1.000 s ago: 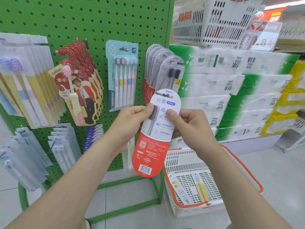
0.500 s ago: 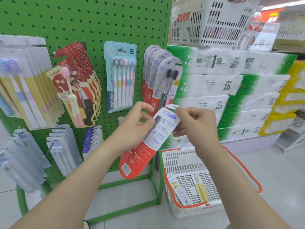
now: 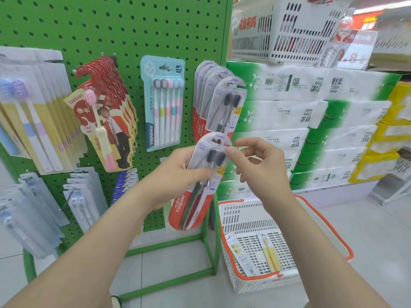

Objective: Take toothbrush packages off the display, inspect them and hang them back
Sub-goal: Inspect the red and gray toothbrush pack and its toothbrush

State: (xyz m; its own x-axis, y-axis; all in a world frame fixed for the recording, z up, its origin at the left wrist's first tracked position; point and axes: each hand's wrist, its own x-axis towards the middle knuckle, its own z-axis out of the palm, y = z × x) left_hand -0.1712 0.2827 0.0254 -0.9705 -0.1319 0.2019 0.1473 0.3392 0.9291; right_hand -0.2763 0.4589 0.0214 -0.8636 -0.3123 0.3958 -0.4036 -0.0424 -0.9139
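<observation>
A red and clear Colgate toothbrush package [image 3: 195, 196] with two dark-bristled brushes is held in front of the green pegboard display [image 3: 111, 25], its front side facing me. My left hand [image 3: 178, 174] grips its left edge and middle. My right hand [image 3: 260, 167] pinches the package's upper right edge with thumb and forefinger. Directly above it, a row of matching Colgate packages [image 3: 213, 101] hangs on a hook.
Other packs hang on the board: a pale blue multi-brush pack [image 3: 163, 103], red carded brushes [image 3: 106, 112], yellow packs [image 3: 29, 114], clear packs [image 3: 44, 207] lower down. A white basket with an orange rim [image 3: 287, 276] stands on the floor. Stacked tissue packs [image 3: 311, 130] fill the right.
The package has been turned over from its printed back to its clear front. It went from tilted to nearly upright, and my hands shifted their hold on it.
</observation>
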